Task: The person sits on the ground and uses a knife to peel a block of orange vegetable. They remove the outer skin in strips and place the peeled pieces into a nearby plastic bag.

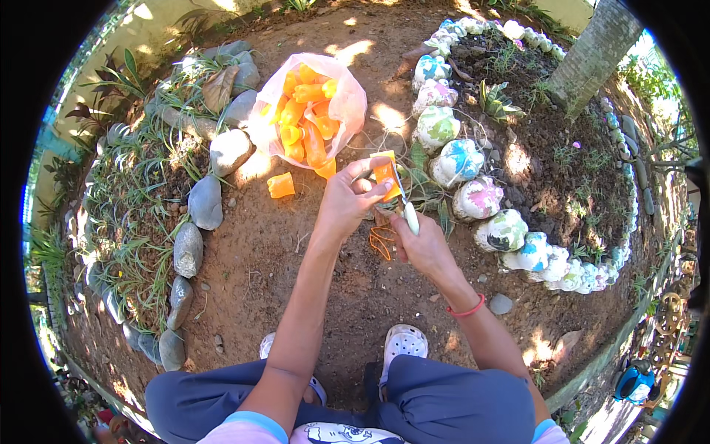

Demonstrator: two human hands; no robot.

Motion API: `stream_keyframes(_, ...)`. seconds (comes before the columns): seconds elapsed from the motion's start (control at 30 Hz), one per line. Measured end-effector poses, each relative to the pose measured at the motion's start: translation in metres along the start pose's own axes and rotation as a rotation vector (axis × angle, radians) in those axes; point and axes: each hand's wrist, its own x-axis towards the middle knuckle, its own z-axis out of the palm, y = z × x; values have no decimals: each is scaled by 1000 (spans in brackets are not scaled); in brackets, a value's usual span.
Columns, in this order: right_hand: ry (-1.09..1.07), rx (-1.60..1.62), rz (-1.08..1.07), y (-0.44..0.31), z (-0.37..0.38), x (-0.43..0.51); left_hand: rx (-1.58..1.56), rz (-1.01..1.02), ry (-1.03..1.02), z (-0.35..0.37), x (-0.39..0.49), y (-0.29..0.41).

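My left hand [355,191] holds an orange plastic piece [386,173] between thumb and fingers. My right hand [419,238] grips the pale handle of a pair of scissors [410,217], whose blade lies along the right edge of the orange piece. Thin orange strips [380,244] lie on the soil just below my hands. To the upper left stands an open pink plastic bag [355,100] full of orange-painted plastic bottle parts [314,144]. One cut orange bottle piece [281,185] rests on the ground below the bag.
Grey stones [205,202] border a grassy plant bed on the left. White, blue, pink and green painted lumps [458,162] edge a soil bed on the right, with a tree trunk [596,55] behind. Dry leaves and twigs lie near my hands. A grey stone [500,304] sits beyond my right forearm.
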Motion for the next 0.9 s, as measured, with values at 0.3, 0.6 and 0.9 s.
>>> stream_keyframes(0.3, 36, 43, 12, 4, 5, 2, -59, 14, 0, 1, -1, -4)
stream_keyframes(0.6, 23, 6, 11, 0, 5, -1, 42, 144, 157, -1, 11, -13)
stream_keyframes(0.9, 19, -4, 25, -3, 2, -4, 54, 142, 129, 2, 6, -14)
